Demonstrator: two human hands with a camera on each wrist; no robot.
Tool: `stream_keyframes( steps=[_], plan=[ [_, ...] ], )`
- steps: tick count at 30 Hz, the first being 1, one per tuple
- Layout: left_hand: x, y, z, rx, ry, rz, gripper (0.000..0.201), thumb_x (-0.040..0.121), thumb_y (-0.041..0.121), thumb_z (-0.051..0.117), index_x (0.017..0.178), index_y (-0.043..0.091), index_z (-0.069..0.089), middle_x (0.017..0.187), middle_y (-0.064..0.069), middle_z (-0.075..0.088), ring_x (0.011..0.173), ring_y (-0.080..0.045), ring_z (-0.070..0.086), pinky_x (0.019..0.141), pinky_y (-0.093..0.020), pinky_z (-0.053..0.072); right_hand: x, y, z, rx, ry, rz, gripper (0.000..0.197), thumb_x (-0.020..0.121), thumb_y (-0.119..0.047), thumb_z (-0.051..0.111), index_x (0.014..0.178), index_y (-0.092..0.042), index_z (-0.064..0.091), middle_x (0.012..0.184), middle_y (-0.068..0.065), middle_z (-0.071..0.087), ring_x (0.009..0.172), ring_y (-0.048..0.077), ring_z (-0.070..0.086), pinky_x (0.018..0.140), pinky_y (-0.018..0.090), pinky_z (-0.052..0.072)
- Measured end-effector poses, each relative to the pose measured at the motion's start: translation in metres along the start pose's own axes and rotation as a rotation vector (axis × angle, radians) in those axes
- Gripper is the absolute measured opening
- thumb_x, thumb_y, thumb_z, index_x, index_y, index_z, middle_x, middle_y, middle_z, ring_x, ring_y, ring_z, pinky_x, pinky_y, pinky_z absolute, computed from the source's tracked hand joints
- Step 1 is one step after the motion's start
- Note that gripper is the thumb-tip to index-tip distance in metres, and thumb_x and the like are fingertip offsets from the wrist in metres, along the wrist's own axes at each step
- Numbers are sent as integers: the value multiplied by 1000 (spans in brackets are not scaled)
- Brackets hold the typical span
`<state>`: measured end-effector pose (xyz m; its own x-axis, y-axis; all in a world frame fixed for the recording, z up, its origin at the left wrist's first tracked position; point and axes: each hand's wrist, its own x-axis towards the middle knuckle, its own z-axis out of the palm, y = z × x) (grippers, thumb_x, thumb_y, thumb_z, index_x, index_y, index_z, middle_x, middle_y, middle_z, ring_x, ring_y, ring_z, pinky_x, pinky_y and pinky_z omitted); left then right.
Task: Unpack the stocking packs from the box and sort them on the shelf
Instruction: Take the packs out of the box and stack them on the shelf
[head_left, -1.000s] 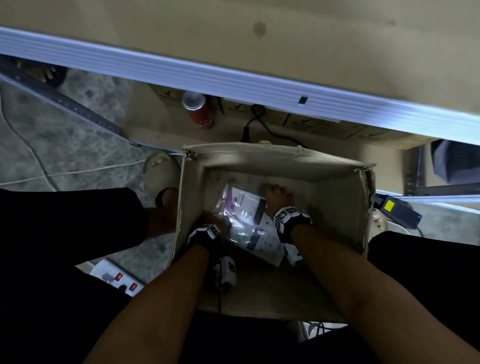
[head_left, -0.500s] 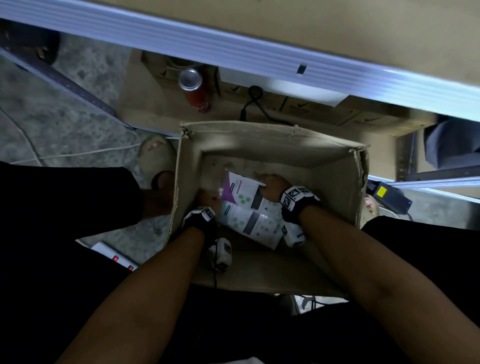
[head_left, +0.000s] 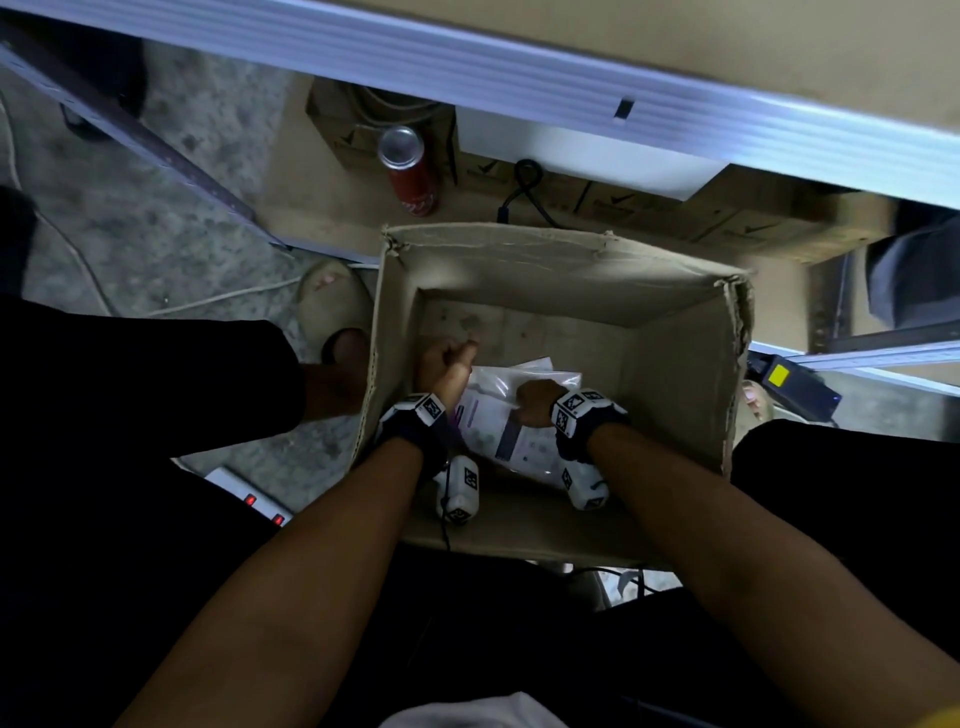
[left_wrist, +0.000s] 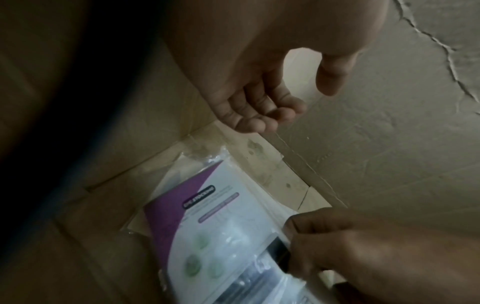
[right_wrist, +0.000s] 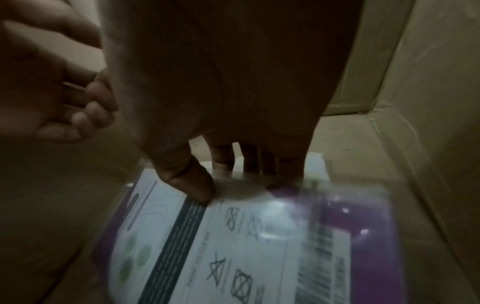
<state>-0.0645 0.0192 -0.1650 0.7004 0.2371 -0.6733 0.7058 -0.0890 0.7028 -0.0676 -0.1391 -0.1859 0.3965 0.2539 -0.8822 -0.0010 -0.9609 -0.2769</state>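
A clear-wrapped stocking pack (head_left: 493, 431) with a white and purple card lies tilted on the floor of the open cardboard box (head_left: 675, 374). My right hand (head_left: 535, 405) grips its far edge, thumb (right_wrist: 197, 189) on top and fingers underneath. The pack (right_wrist: 233, 246) fills the right wrist view. My left hand (head_left: 447, 364) hovers just left of the pack (left_wrist: 207, 236), loosely curled and holding nothing (left_wrist: 259, 102). Another bag's edge (head_left: 540, 364) shows beneath. The shelf rail (head_left: 519, 78) crosses the top.
A red can (head_left: 410, 176) and a black cable (head_left: 524, 192) sit on flat cartons behind the box. A power strip (head_left: 249, 493) lies on the floor at the left, a black adapter (head_left: 789, 384) at the right. A sandalled foot (head_left: 332, 306) stands beside the box.
My left hand has let go of the pack's near-left corner and moved to the far left of the box. My right hand has slid nearer and now grips the pack.
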Motion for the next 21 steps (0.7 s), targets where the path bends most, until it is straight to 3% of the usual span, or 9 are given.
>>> stream_keyframes(
  steps=[6,9,12,15,17,21],
  plan=[
    [1,-3,0,46,-31,28,30,93,24,66,67,20,51,66,-1,54,73,-21,52,78,-37,45,-5,5,7,12,56,-27,54,96,-22,59,142,-3,39,145,17,46,131,30,48,100,33,40],
    [2,-7,-1,118,-75,35,26,92,25,66,69,21,55,72,-4,60,73,-20,56,81,-35,48,-12,19,-4,-9,24,22,54,98,-19,54,148,-6,37,153,14,38,138,28,41,109,33,36],
    [7,-12,1,231,-129,96,23,90,8,68,72,18,56,87,-12,63,87,-23,59,84,-33,49,-22,38,-16,-18,27,85,61,98,-20,55,152,-7,29,158,14,29,144,29,33,116,35,29],
    [13,-15,7,459,-251,208,11,84,-6,67,92,2,64,98,-18,65,93,-28,62,82,-29,51,-29,49,-22,-9,54,101,57,99,-20,53,150,-5,32,156,16,33,141,30,36,111,33,31],
    [19,-15,12,666,-347,314,25,81,-5,68,106,-6,68,110,-23,68,104,-35,65,92,-40,52,-32,52,-20,-28,49,93,57,100,-21,51,150,-4,31,157,17,31,143,30,34,113,33,28],
    [27,-14,19,1007,-438,408,44,80,9,69,124,4,65,130,-19,59,124,-35,54,103,-38,43,-39,52,-4,-97,37,83,63,100,-21,51,155,-10,22,161,13,23,148,29,25,118,36,24]
  ],
)
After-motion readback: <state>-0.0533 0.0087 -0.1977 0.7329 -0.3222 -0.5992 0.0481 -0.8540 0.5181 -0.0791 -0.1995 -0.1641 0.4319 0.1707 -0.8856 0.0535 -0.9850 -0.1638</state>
